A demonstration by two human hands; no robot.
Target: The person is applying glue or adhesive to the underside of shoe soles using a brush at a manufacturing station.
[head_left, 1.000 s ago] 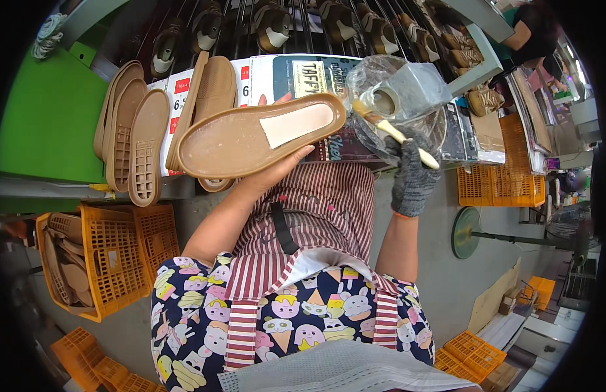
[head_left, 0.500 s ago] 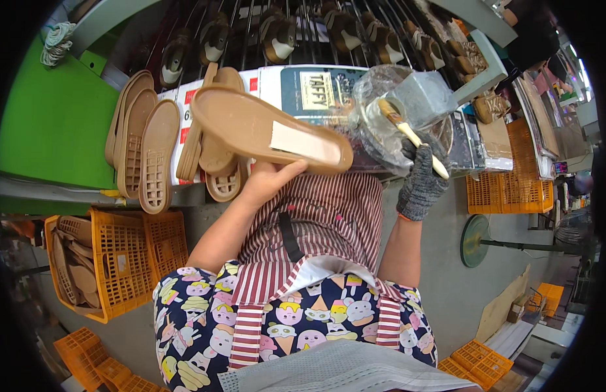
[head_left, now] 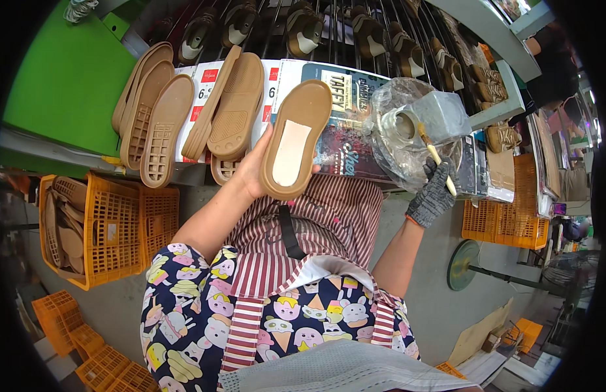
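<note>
My bare left hand (head_left: 254,166) grips a tan shoe sole (head_left: 306,104) by its lower left side, the fingers passing underneath. A white rectangular patch (head_left: 293,153) covers the heel half of the sole's inner face. My right hand (head_left: 433,196), in a dark grey knit glove, is closed round the pale handle of a brush (head_left: 432,149). The bristles are beside a small round pot (head_left: 400,124) standing among clear plastic wrap. Left of the held sole, more tan soles (head_left: 236,108) lie stacked, and others (head_left: 167,130) lean in a row at the table's left.
Half-made shoes (head_left: 305,29) stand on a rack of dark bars behind the table. A plastic-wrapped block (head_left: 440,114) sits beside the pot. At lower left is an orange crate (head_left: 117,228) of soles. A green panel (head_left: 61,98) borders the left; a fan (head_left: 571,271) stands at right.
The held sole has swung from lying slantwise to nearly upright, its heel end now toward me. The brush has shifted slightly right and down, and the view has turned a little.
</note>
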